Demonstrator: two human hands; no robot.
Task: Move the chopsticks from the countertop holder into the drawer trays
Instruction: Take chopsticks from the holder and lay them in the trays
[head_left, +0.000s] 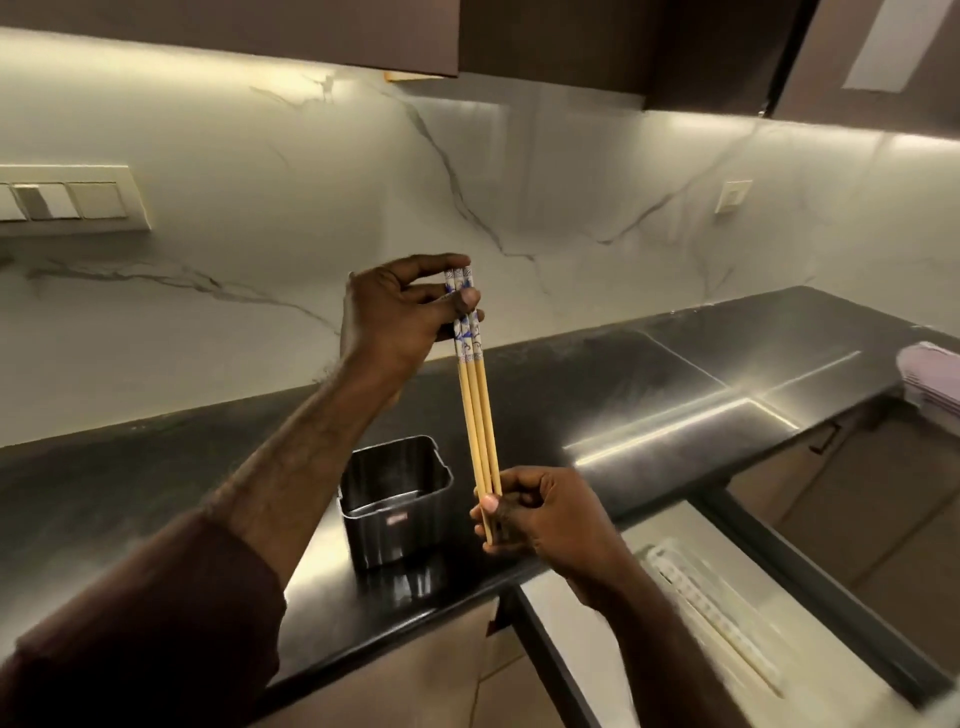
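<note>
Three wooden chopsticks (479, 415) with blue-and-white patterned tops are held upright above the counter. My left hand (400, 312) pinches their patterned tops. My right hand (540, 514) grips their thin lower tips. Below and to the left stands the dark metal holder (397, 514) on the black countertop (649, 374); it looks empty inside. At the lower right the drawer (779, 587) is pulled out, with a pale tray (711, 613) lying in it, blurred.
A marble backsplash with switch plates (67, 200) runs behind the counter. A pale pink folded item (932, 374) sits at the counter's right end. Dark wall cabinets hang overhead. Lower cabinet fronts with a handle (826, 439) lie to the right.
</note>
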